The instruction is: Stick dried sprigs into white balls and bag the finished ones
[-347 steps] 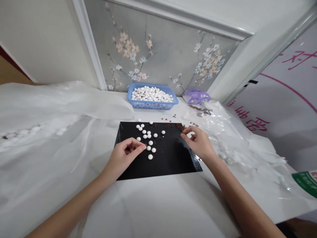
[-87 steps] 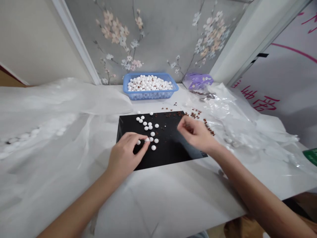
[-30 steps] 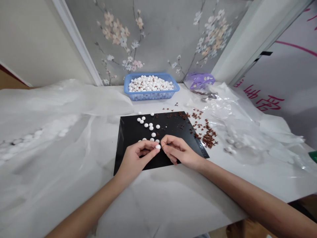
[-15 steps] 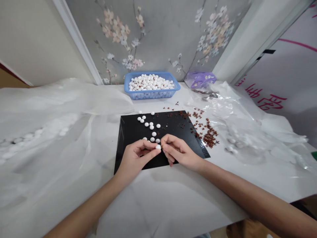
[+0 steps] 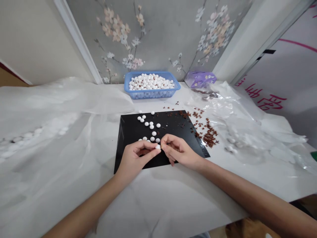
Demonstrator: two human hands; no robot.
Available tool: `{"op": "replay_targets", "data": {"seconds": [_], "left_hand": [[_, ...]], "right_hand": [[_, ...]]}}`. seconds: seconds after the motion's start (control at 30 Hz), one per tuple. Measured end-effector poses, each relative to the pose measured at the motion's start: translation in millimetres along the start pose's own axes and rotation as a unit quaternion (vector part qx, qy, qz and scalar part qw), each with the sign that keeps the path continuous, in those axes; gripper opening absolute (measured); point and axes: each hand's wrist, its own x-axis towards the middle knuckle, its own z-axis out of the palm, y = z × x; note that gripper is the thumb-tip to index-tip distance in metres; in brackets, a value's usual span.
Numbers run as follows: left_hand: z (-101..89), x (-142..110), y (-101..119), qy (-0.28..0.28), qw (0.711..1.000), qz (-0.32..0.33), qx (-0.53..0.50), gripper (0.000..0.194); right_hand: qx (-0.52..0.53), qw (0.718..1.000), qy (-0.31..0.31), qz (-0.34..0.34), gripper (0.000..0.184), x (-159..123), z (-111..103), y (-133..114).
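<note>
My left hand (image 5: 137, 155) pinches a white round pellet (image 5: 158, 146) between thumb and fingertips, above a black sheet (image 5: 130, 132). My right hand (image 5: 179, 152) meets it there, its fingertips closed on a tiny brown fragment (image 5: 161, 145) at the pellet's edge. Several loose white pellets (image 5: 151, 129) lie on the sheet in a loose trail just beyond my left fingers. Scattered brown bits lie on the sheet's far right part, and a heap of them (image 5: 210, 138) sits on the table beyond its right edge.
A blue plastic basket (image 5: 151, 94) full of white pellets stands at the wall. A purple packet (image 5: 200, 79) lies to its right. Crumpled clear plastic (image 5: 237, 127) covers the table's right side, and white sheeting (image 5: 54, 105) covers the left. The white tabletop's near edge runs below my right forearm.
Since the earliest frames my right hand has moved left to meet my left hand, and the brown heap has appeared beyond the sheet's right edge. In the last half second, my right fingertips closed against the pellet.
</note>
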Motion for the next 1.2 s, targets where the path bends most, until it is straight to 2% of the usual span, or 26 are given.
{"op": "replay_targets", "data": {"seconds": [0.3,0.53,0.8,0.9,1.0,1.07,1.1,1.17,1.2], "left_hand": [[-1.2,-1.9,-0.4,0.009,1.0,0.021,0.009,0.007],[-1.4,-0.5,2.7,0.015,1.0,0.006,0.013,0.008],[-5.1,2.9,3.4,-0.024,0.999,-0.028,-0.007,0.009],[-6.3,5.3,5.7,-0.041,0.999,-0.035,-0.003,0.01],[-8.5,7.5,7.4,-0.057,0.998,-0.029,0.026,0.011],[-11.5,9.3,7.9,-0.043,0.997,-0.019,0.058,0.013],[-13.7,10.5,7.9,-0.025,0.997,-0.011,0.078,0.014],[-18.6,13.3,7.7,0.015,0.992,0.006,0.127,0.016],[-21.1,14.9,7.3,0.031,0.987,0.014,0.155,0.017]], "right_hand": [[0.008,0.999,-0.025,0.025,0.023,1.1,-2.4,-0.8],[-0.01,0.998,-0.01,0.063,0.026,2.4,-5.4,-2.9],[-0.008,0.994,-0.028,0.103,0.029,2.0,-9.5,-6.4],[-0.043,0.993,-0.009,0.107,0.031,2.3,-9.7,-7.9],[-0.132,0.986,0.036,0.092,0.033,3.1,-18.1,-17.1],[-0.221,0.97,0.081,0.069,0.034,1.7,-32.0,-27.2],[-0.281,0.951,0.11,0.061,0.033,0.1,-41.3,-32.8],[-0.406,0.89,0.188,0.086,0.03,-4.6,-62.5,-43.4],[-0.453,0.855,0.217,0.132,0.028,-7.4,-73.2,-47.9]]}}
